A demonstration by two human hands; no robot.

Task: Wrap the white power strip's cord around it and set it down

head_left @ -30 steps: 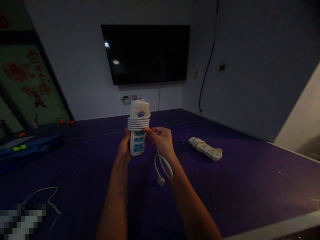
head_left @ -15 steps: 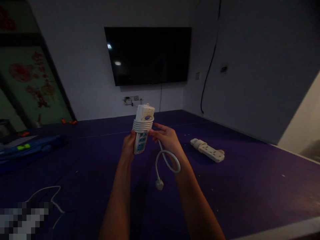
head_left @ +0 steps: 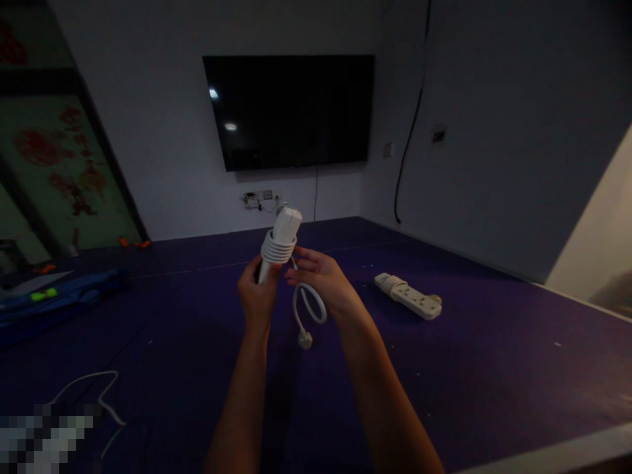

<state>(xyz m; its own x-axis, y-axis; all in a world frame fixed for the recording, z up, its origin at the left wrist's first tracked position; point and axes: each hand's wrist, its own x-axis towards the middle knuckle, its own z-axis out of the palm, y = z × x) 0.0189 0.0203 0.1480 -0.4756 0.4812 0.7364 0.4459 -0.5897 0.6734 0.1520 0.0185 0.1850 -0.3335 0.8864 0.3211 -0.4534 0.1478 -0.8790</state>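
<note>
My left hand point(head_left: 257, 289) is closed around the lower end of a white power strip point(head_left: 287, 226), held up and tilted edge-on to me. Several turns of its white cord point(head_left: 278, 249) wrap tightly round the middle. My right hand point(head_left: 320, 276) pinches the loose cord just right of the wraps, its other fingers stretched out behind. Below that hand the cord hangs in a loop, with the plug point(head_left: 305, 340) dangling at its end. The strip's socket face is turned away from view.
A second white power strip point(head_left: 409, 296), cord wound on it, lies on the purple surface point(head_left: 474, 375) at right. Blue cloth point(head_left: 74, 296) lies at left, and a thin white cable point(head_left: 101, 398) at lower left. A television point(head_left: 291, 112) hangs on the far wall.
My left hand has turned the power strip so its narrow side shows instead of the sockets. The right hand has moved slightly left, and the hanging plug has shifted up and left.
</note>
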